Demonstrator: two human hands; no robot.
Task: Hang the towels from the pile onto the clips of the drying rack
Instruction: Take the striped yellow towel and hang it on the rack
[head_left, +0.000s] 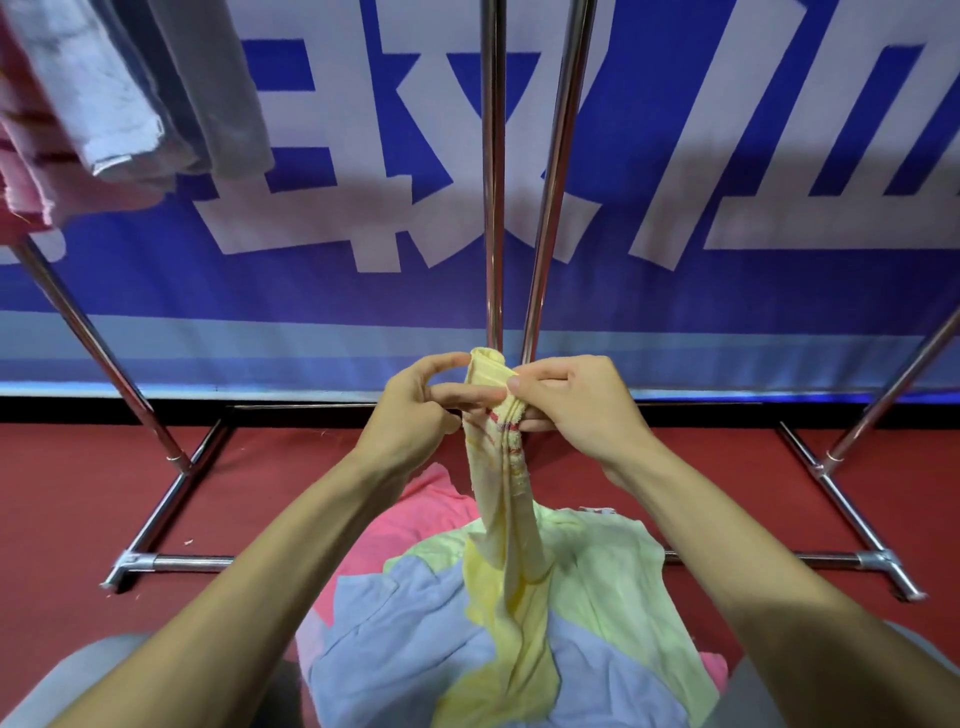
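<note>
Gripping: both hands hold the bunched top end of a yellow towel (500, 467), lifted in front of the rack (492, 182).
Left hand (415, 415): forefinger and thumb curled in a pinch on the towel's left edge, other fingers loosely bent.
Right hand (576, 410): thumb pressed on the front of the towel, fingers closed behind it.
Towel: hangs as a narrow rope, its lower part lying on the pile (602, 566).
Pile: pale green, blue and pink towels on the red floor (78, 493), between the forearms.
Rack edges: two upright poles just behind the hands; slanted poles far left and right; base bars (171, 560) around the pile.
Hung towels (130, 93): upper left corner.
Open room: wide gaps either side of the middle poles, before the blue and white banner (753, 291).
</note>
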